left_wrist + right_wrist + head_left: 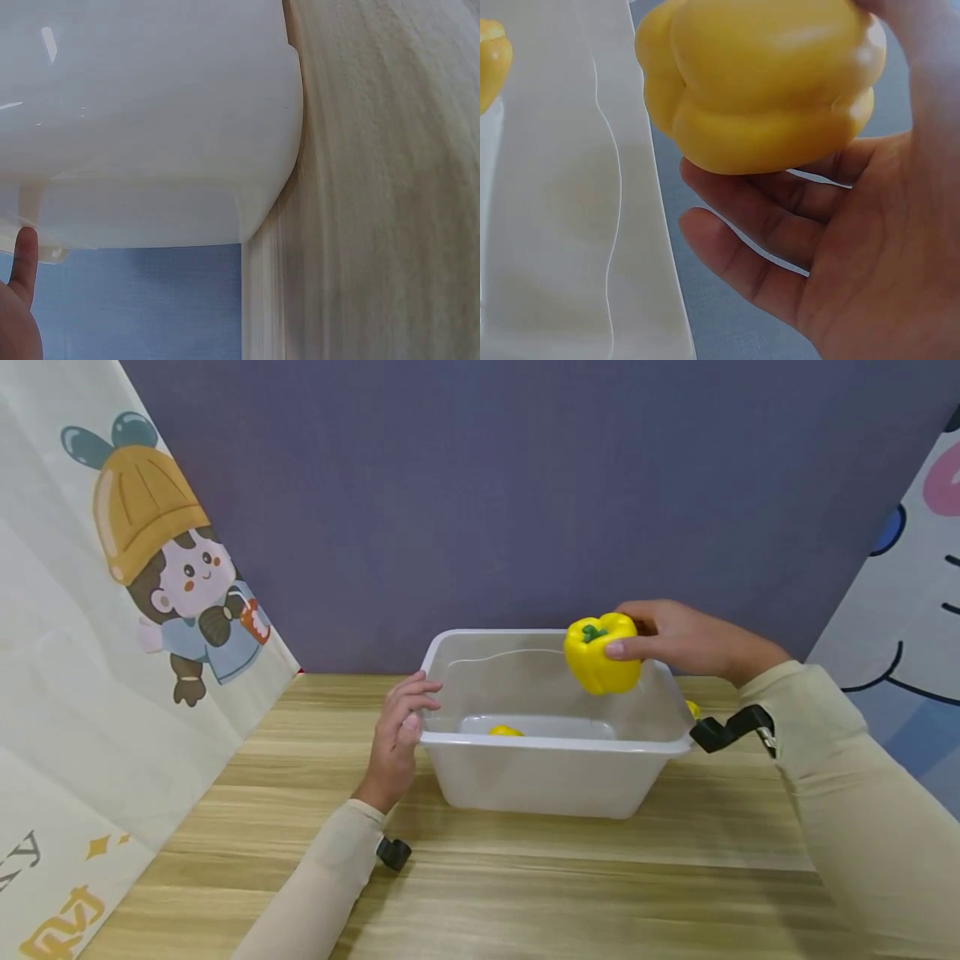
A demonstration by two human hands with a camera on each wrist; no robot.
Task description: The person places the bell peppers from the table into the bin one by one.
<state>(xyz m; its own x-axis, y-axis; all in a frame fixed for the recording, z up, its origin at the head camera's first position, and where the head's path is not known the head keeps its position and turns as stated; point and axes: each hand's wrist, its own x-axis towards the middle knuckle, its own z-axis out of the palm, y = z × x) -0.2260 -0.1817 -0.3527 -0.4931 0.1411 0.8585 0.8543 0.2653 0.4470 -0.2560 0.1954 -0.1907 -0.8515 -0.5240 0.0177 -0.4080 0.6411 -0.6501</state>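
Note:
My right hand (686, 639) holds a yellow bell pepper (600, 656) with a green stem above the right part of a white plastic bin (551, 777). In the right wrist view, fingers (757, 217) curve beneath the pepper (765, 90). At the bin's left rim rests my left hand (395, 731), its fingers fairly straight and touching the edge. One fingertip (26, 247) shows against the bin's outer wall (135, 112) in the left wrist view. Inside the bin lies another yellow pepper (506, 730), mostly hidden by the front wall.
Part of a yellow object (693, 709) shows past the bin's right side, mostly hidden. The bin stands on a wood-grain table (480, 885). A blue-grey panel (480, 510) rises behind it, with cartoon-printed sheets (60, 610) at the left and right.

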